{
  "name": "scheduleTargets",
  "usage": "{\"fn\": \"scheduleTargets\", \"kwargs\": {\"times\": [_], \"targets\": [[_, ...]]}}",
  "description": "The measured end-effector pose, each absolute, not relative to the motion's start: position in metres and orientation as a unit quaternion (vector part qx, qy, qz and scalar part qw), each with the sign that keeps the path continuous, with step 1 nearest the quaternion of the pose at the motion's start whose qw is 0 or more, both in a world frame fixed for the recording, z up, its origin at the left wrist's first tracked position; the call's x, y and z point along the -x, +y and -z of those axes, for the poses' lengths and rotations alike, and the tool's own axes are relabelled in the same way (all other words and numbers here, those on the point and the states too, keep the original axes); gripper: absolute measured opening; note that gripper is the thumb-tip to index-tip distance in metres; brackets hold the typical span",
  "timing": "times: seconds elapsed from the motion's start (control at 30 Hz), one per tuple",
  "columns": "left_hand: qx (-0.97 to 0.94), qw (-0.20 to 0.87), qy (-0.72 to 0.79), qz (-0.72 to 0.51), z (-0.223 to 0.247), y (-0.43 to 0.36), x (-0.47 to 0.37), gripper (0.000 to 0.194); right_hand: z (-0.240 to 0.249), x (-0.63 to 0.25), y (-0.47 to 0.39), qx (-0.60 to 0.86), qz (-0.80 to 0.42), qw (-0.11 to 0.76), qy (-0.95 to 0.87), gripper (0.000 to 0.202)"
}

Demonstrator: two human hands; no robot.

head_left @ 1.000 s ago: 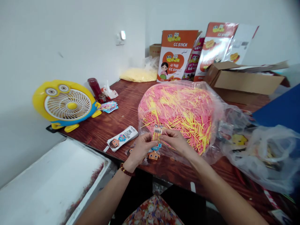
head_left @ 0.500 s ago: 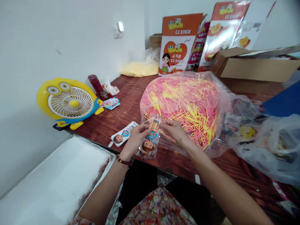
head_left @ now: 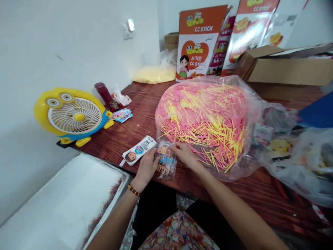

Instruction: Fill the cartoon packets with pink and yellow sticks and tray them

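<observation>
Between my two hands, near the table's front edge, lies a clear printed packet (head_left: 165, 160) with a cartoon child on it and sticks inside; its outlines are doubled by blur. My left hand (head_left: 147, 165) has its fingers closed on the packet's left side. On the packet's upper right side, the fingers of my right hand (head_left: 184, 153) are pinched. Just left of them rests a stack of white printed cards or sleeves (head_left: 139, 150). A large open plastic bag of pink and yellow sticks (head_left: 203, 114) spreads out behind and right of my right hand.
A yellow and blue fan (head_left: 78, 116) stands at the left. Behind are a dark red bottle (head_left: 104, 93), tissues (head_left: 121, 98), a bag of yellow material (head_left: 153, 74) and printed boxes (head_left: 195, 43). Right: an open carton (head_left: 288, 73) and plastic bags (head_left: 307, 159).
The packet and my hands have come down toward the table. My right hand has moved left and lower. The view has shifted slightly, and more loose sticks show at the bag's front.
</observation>
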State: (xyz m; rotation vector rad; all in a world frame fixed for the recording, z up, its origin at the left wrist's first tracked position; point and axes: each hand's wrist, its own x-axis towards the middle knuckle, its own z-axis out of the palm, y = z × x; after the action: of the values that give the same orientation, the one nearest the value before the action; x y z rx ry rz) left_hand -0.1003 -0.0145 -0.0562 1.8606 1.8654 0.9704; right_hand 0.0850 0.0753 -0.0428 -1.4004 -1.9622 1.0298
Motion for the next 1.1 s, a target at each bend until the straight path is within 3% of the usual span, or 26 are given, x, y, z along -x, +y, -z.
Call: {"fn": "scheduleTargets", "kwargs": {"times": [0.17, 0.27, 0.37, 0.47, 0.57, 0.73, 1.1], "targets": [[-0.652, 0.096, 0.665, -0.351, 0.044, -0.011, 0.121, 0.030, 0.042, -0.124, 0.087, 0.547, -0.318, 0.264, -0.728, 0.027], [-0.650, 0.023, 0.709, -0.272, 0.034, -0.002, 0.144, 0.032, 0.043, -0.157, 0.106, 0.607, -0.239, 0.244, -0.717, 0.028], [-0.623, -0.016, 0.767, -0.151, 0.031, 0.008, 0.159, 0.043, 0.040, -0.179, 0.128, 0.630, -0.203, 0.190, -0.726, 0.023], [-0.604, -0.017, 0.794, -0.066, 0.036, 0.017, 0.163, 0.051, 0.033, -0.179, 0.143, 0.623, -0.183, 0.110, -0.752, 0.032], [-0.603, -0.006, 0.797, -0.042, 0.043, 0.021, 0.163, 0.050, 0.025, -0.165, 0.145, 0.618, -0.140, 0.025, -0.773, 0.043], [-0.599, 0.007, 0.798, -0.067, 0.044, 0.022, 0.166, 0.049, 0.017, -0.143, 0.134, 0.614, -0.084, -0.054, -0.783, 0.037], [-0.578, 0.066, 0.799, -0.151, 0.037, 0.038, 0.183, 0.015, 0.035, -0.152, 0.133, 0.601, -0.110, 0.007, -0.792, 0.028]]}}
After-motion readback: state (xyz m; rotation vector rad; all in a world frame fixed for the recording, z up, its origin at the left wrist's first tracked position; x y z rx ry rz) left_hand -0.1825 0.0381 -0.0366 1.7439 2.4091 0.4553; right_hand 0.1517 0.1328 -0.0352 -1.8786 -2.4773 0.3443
